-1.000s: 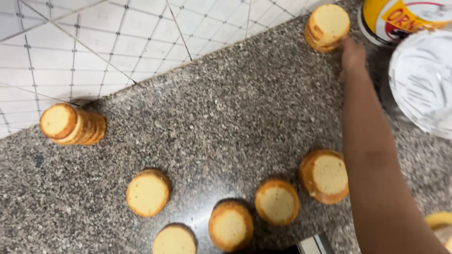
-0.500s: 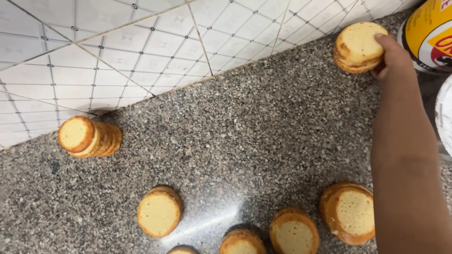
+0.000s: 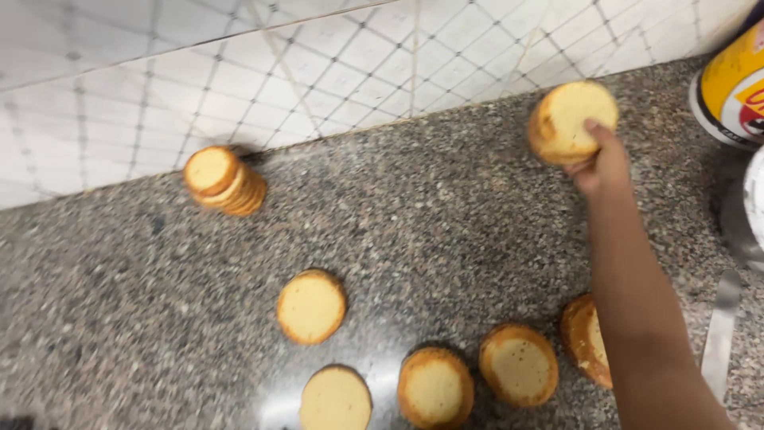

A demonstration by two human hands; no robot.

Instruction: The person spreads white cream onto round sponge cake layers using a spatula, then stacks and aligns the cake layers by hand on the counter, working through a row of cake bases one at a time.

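Note:
My right hand [image 3: 602, 163] reaches far across the speckled granite counter [image 3: 446, 215] and grips a small stack of round golden cake layers [image 3: 567, 119] near the tiled wall. Another stack of round layers [image 3: 219, 179] stands at the back left. Several single round layers lie near me: one [image 3: 311, 306] in the middle, one [image 3: 335, 398] at the bottom edge, and others [image 3: 435, 388] [image 3: 519, 365] to the right. A thicker one [image 3: 585, 338] is partly hidden behind my forearm. My left hand is out of sight.
A white tiled wall [image 3: 342, 72] with a diamond pattern backs the counter. A yellow and white tub [image 3: 732, 84] stands at the far right, with a white bowl rim [image 3: 754, 207] below it. A metal spatula blade [image 3: 720, 334] lies at the right.
My right hand has closed its hold on the far stack and drawn it leftward, away from the yellow tub. The view has shifted downward.

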